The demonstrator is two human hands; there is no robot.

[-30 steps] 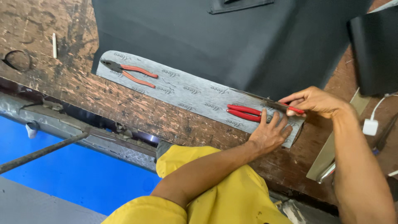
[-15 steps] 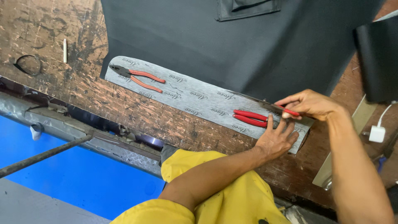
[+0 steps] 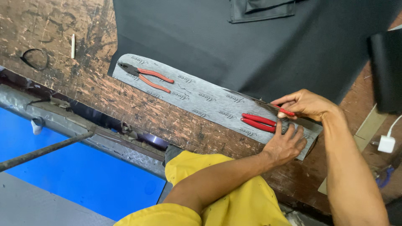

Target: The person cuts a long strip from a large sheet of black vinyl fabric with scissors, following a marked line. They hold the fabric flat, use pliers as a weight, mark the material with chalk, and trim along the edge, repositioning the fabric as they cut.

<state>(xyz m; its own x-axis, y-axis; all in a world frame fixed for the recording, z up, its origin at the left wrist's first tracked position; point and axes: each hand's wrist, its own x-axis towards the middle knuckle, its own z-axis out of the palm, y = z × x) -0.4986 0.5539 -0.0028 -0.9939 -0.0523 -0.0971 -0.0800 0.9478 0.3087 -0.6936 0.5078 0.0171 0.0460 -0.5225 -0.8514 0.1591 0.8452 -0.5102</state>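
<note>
A long grey felt strip (image 3: 201, 102) lies on the worn wooden bench, partly under a big black sheet (image 3: 234, 46). My left hand (image 3: 288, 144) presses flat on the strip's near right end, fingers spread. Just beyond it, my right hand (image 3: 307, 104) pinches a thin red-handled cutting tool (image 3: 287, 111) against the strip, beside a dark straight edge. Red-handled pliers (image 3: 257, 121) lie on the strip next to my left fingertips. A second pair of pliers (image 3: 146, 77) rests at the strip's far left end.
A white chalk stick (image 3: 73, 46) and a dark ring (image 3: 34, 58) lie at the bench's left. A metal rail (image 3: 83, 129) and a rod (image 3: 42, 150) run along the bench edge over a blue floor. A white plug (image 3: 386, 143) and a black roll (image 3: 385, 71) sit at the right.
My right hand with the cutting tool has slid a little along the strip toward the nearby pliers. My left hand stays pressed down. The view has shifted slightly.
</note>
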